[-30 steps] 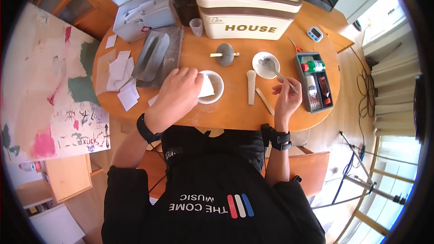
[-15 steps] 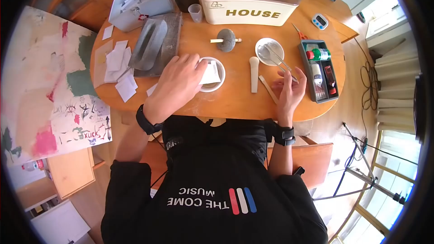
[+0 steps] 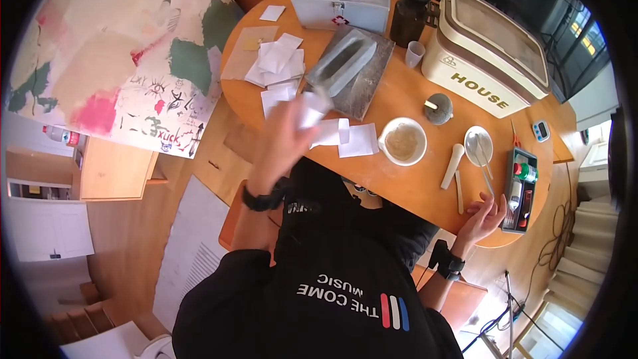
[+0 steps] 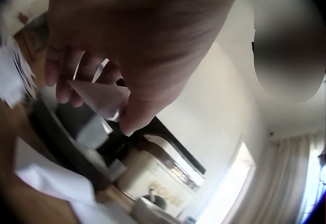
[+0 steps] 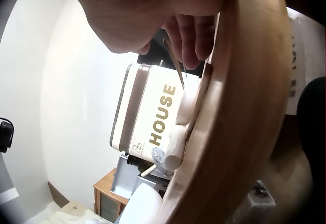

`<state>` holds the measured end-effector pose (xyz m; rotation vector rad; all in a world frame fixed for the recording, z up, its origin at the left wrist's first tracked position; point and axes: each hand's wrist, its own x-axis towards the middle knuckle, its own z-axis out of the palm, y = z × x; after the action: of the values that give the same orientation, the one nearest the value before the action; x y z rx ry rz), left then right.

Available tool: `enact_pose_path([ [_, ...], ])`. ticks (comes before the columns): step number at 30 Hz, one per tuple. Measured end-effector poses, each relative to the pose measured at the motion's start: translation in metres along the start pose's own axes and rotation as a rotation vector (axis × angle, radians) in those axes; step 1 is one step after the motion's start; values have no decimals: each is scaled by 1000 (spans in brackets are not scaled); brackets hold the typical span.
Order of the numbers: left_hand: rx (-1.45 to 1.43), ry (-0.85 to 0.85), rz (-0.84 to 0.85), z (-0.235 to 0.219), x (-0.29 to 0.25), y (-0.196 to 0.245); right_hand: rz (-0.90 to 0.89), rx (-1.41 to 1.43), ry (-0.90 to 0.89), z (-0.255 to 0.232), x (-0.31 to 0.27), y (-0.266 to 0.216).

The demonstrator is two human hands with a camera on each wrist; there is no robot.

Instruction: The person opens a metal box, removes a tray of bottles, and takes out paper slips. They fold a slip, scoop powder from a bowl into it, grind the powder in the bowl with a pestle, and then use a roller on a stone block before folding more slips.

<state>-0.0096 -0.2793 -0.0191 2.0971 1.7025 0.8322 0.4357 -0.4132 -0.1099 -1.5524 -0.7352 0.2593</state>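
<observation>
My left hand [image 3: 286, 143], blurred in the head view, is above the table's near left edge with white paper [image 3: 312, 110] at its fingers. The left wrist view shows the left hand [image 4: 132, 40] pinching a folded paper [image 4: 104, 98]. A white mortar [image 3: 403, 141] holding pale brown powder is to its right, beside two paper sheets [image 3: 357, 141]. My right hand [image 3: 482, 221] rests at the near right edge, fingers loosely bent beside the handle of a metal utensil [image 3: 488, 169] leaning in a white dish [image 3: 478, 145]. In the right wrist view, the right hand [image 5: 153, 15] is beside that handle.
Loose papers [image 3: 276, 60] and a stone slab [image 3: 362, 73] with a grey boat-shaped trough lie left. Behind are a metal box [image 3: 342, 3], a dark jar and a cream HOUSE box [image 3: 485, 60]. A grinding wheel, white pestle [image 3: 453, 166], wooden stick and grey tray [image 3: 518, 189] are right.
My left hand has moved left, away from the mortar, with paper, exposing the powder. The head view has turned. My right hand stays near the dish, its fingers looser than a second ago.
</observation>
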Motion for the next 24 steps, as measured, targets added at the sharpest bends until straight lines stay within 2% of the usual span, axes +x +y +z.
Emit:
enact_pose_path([
  [1, -56, 72, -85, 2, -5, -30, -12, -6, 3, -2, -1, 2],
  [2, 67, 195, -77, 1, -7, -49, -25, -7, 6, -2, -1, 5],
  [4, 248, 261, -82, -6, -5, -64, -15, 27, 61, 3, -3, 2],
  [7, 471, 293, -84, 1, 9, -69, -290, -148, 151, 3, -4, 11],
  [9, 535, 281, -82, 11, 16, -70, -479, -433, 210, 9, -10, -3],
  [11, 522, 245, -73, 24, 20, -71, -492, -580, 60, 9, -26, -28],
  [12, 501, 219, -84, 32, 19, -76, -639, -618, 5, 10, -29, -35],
  [15, 538, 273, 4, 39, 16, -78, -597, -703, -126, 20, -46, -55],
  [19, 501, 381, -26, 35, 17, -65, -605, -730, -215, 40, -45, -56],
  [21, 454, 377, -69, 34, 16, -51, -562, -812, -266, 59, -39, -58],
  [23, 382, 377, -32, 34, 12, -29, -489, -959, -313, 77, -29, -61],
  [24, 345, 378, -15, 37, 10, -18, -508, -951, -301, 83, -25, -57],
])
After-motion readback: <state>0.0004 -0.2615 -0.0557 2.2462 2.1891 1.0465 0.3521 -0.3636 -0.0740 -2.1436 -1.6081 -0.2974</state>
